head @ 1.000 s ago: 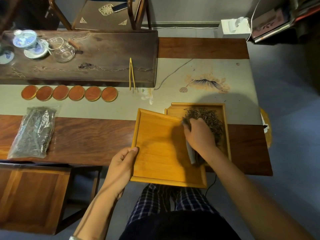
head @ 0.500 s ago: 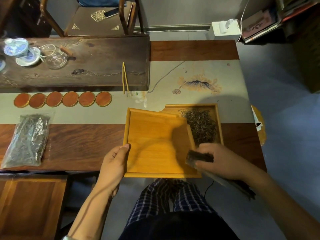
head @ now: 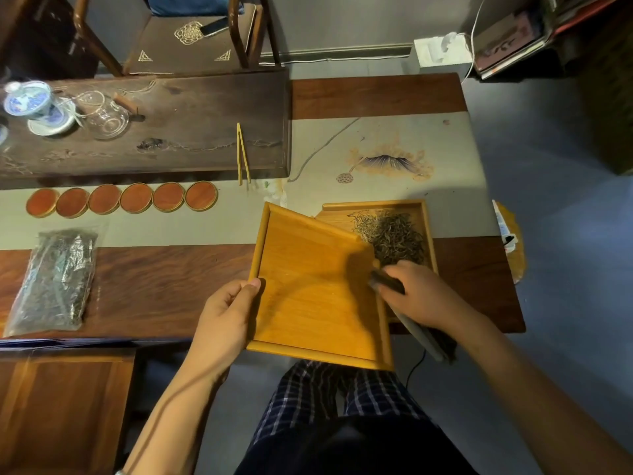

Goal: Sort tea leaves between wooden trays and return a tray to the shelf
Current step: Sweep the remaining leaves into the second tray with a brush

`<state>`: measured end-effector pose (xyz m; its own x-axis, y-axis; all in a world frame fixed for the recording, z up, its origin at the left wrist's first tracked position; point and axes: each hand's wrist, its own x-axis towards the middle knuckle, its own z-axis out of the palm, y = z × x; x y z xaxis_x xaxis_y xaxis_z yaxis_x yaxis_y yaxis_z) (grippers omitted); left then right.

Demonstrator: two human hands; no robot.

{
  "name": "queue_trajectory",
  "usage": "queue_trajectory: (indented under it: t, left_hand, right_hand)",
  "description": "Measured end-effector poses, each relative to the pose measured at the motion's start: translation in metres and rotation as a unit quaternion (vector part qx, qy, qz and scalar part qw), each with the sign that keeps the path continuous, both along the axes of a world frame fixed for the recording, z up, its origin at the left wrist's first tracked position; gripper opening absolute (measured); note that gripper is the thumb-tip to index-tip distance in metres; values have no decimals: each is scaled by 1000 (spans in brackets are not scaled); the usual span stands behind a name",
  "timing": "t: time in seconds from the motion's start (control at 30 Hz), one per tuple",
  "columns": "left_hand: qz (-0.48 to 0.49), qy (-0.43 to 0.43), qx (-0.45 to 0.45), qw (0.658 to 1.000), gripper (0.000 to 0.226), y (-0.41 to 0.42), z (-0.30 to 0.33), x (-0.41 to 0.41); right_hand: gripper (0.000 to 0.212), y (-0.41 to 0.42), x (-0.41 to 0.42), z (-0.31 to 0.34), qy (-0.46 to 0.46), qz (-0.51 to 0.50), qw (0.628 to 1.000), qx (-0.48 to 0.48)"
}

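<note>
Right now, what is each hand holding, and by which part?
The left hand grips the empty wooden tray by its left rim. The right hand holds a dark brush-like tool partway along it; the exact grip is blurred.

Right hand (head: 416, 292) drew back — brush (head: 406, 311) off the tea leaves (head: 394, 236).

Tea room — gaiwan (head: 29, 103), coasters (head: 121, 202), tea tray (head: 191, 132)
</note>
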<state>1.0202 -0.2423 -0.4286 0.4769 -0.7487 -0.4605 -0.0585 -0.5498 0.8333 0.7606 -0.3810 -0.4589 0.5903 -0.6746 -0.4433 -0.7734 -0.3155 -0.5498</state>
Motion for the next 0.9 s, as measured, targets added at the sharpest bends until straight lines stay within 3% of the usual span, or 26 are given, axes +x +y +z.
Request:
queue_trajectory:
  t: [0.17,0.37,0.47,0.63,0.9]
  left_hand:
    - [20,10,11,1000,35,3,-1,-3]
    - [31,5,5,1000,33,6,5,-4]
    - [19,-17,-1,1000,42,6,7,-2]
    - [-41,-74,-16,996,44,5,9,-2]
    - [-41,-51,-16,998,43,18,4,-8]
  right_hand:
    - [31,-14,8,10,-61,-34,997,-20]
    - [19,12,-9,35,-24,112,981,157]
    - [20,23,-11,30,19,146,985,88]
    - [25,16,-1,10,48,112,993,-8]
    - [19,-24,18,-21,47,47,991,-112]
